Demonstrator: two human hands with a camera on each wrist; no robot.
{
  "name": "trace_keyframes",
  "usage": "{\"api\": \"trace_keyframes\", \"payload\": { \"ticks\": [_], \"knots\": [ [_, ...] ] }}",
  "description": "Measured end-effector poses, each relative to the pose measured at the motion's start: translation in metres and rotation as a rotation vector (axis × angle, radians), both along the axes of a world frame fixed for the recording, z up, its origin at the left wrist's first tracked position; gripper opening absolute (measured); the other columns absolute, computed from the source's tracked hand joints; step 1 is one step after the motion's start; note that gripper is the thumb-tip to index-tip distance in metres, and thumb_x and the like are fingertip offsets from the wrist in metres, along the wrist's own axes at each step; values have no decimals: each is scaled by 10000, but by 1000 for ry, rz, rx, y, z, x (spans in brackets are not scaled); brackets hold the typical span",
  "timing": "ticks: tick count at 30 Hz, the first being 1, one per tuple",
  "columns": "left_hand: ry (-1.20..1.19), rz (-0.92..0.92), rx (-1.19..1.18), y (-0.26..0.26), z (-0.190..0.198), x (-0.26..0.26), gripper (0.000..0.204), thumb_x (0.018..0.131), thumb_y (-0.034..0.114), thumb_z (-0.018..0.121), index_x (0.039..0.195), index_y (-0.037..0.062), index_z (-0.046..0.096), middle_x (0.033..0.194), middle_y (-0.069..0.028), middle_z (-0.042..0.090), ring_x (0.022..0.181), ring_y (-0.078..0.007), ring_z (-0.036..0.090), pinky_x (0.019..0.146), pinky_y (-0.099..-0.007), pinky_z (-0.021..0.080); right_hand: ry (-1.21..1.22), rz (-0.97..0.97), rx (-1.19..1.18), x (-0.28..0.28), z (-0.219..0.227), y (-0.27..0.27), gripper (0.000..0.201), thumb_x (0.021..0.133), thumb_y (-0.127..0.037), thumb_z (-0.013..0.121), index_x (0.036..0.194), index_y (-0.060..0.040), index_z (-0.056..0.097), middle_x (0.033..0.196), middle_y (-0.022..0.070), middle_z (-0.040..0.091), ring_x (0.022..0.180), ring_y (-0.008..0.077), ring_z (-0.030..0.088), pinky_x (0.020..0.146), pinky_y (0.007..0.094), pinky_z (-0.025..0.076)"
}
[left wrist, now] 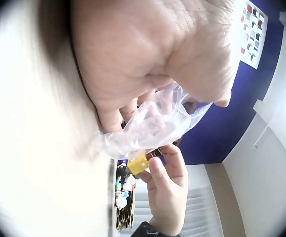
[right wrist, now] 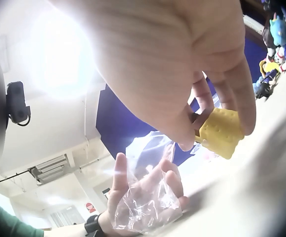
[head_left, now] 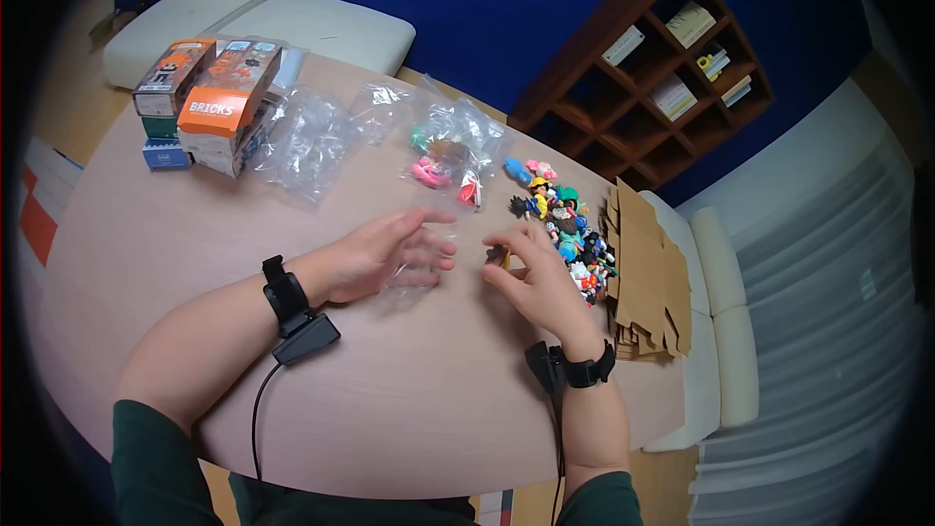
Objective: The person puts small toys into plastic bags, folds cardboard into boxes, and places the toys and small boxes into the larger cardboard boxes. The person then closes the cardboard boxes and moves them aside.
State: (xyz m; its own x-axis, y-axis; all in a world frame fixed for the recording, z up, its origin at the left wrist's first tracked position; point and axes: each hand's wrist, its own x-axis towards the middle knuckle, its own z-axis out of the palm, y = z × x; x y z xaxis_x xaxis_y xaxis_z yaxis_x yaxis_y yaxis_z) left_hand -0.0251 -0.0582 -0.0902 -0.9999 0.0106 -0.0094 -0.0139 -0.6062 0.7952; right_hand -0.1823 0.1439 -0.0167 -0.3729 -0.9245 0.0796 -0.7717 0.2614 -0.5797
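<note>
My left hand point(head_left: 375, 258) is raised over the middle of the table, fingers bent and thumb spread away from them. It holds a crinkled clear plastic bag point(right wrist: 148, 210), which lies across the palm and fingers. To its right, my right hand point(head_left: 541, 282) pinches a small toy figure point(right wrist: 222, 129) between thumb and fingers. The figure has a yellow, blocky, dimpled part and a dark brown part; the fingers hide some of it. In the left wrist view the toy's yellow part point(left wrist: 137, 165) shows just beyond the bag.
Several colourful toy figures point(head_left: 570, 224) crowd the table's right side, beside flattened cardboard point(head_left: 648, 273). Further back lie clear bags point(head_left: 307, 141), a pink toy point(head_left: 429, 172) and a red toy point(head_left: 469, 191). Boxes, one an orange BRICKS box point(head_left: 216, 112), stand back left.
</note>
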Motion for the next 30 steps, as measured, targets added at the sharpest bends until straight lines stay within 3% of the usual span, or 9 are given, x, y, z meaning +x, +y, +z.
{"api": "trace_keyframes", "payload": {
  "ticks": [7, 10, 11, 14, 17, 22, 24, 28, 30],
  "knots": [
    [28, -20, 0, -2, -6, -1, 672, 1017, 583, 490, 1500, 125, 393, 1286, -92, 575, 1225, -210, 567, 1078, -421, 451, 158, 83, 157, 6, 2, 2, 333, 840, -92, 768, 1132, -41, 615, 1069, 126, 641, 993, 264, 667, 877, 359, 530],
    [12, 0, -29, 1, -3, -1, 679, 1014, 552, 522, 1506, 105, 387, 1262, -87, 611, 1196, -220, 600, 1056, -404, 461, 26, -232, -153, 11, 10, -4, 276, 867, -52, 767, 1054, -11, 569, 1035, 106, 690, 851, 161, 701, 775, 286, 551],
    [15, 2, -29, 4, -2, 0, 679, 1014, 552, 522, 1506, 105, 387, 1262, -87, 611, 1196, -220, 600, 1056, -404, 461, 29, -229, -153, 12, 12, -5, 276, 867, -52, 767, 1054, -11, 569, 1035, 106, 690, 851, 161, 701, 775, 286, 551],
    [134, -43, -244, 13, 9, 6, 593, 1037, 385, 583, 1522, 104, 389, 1303, -84, 600, 1197, -158, 576, 1043, -335, 447, -461, -166, -592, 20, 20, -3, 320, 866, 8, 764, 1103, -30, 551, 1069, 72, 685, 947, 157, 682, 786, 272, 547],
    [244, -53, -418, 23, 5, 4, 567, 1033, 317, 607, 1503, 74, 401, 1281, -68, 600, 1174, -130, 555, 1024, -321, 442, -374, -36, -614, 30, 23, 0, 320, 859, 14, 768, 1101, -32, 563, 1082, 73, 680, 961, 147, 675, 787, 275, 544],
    [302, -45, -431, 33, 5, 3, 526, 1027, 296, 623, 1452, 48, 436, 1251, -49, 605, 1124, -113, 552, 994, -303, 444, 2, 24, -263, 45, 40, 5, 220, 838, -154, 809, 982, -36, 691, 888, 57, 707, 838, 162, 654, 734, 298, 502],
    [196, -174, -262, 33, 7, 5, 548, 1027, 333, 617, 1463, 55, 434, 1279, -59, 597, 1151, -129, 575, 1015, -309, 448, 27, 28, -288, 44, 38, 7, 211, 838, -149, 804, 975, -35, 691, 908, 62, 708, 846, 178, 654, 745, 305, 504],
    [159, -109, -180, 32, 10, 6, 599, 1024, 373, 611, 1496, 69, 405, 1338, -78, 578, 1181, -155, 588, 1032, -326, 457, 73, 107, -316, 40, 45, 7, 172, 836, -116, 784, 957, -35, 694, 1015, 71, 702, 930, 208, 646, 820, 320, 497],
    [121, -177, 120, 31, 6, 5, 651, 1020, 382, 610, 1532, 67, 360, 1409, -105, 549, 1222, -182, 584, 1048, -347, 462, 101, 127, -267, 34, 43, 10, 161, 830, -100, 779, 950, -36, 693, 1080, 87, 680, 987, 222, 633, 857, 332, 486]
  ]
}}
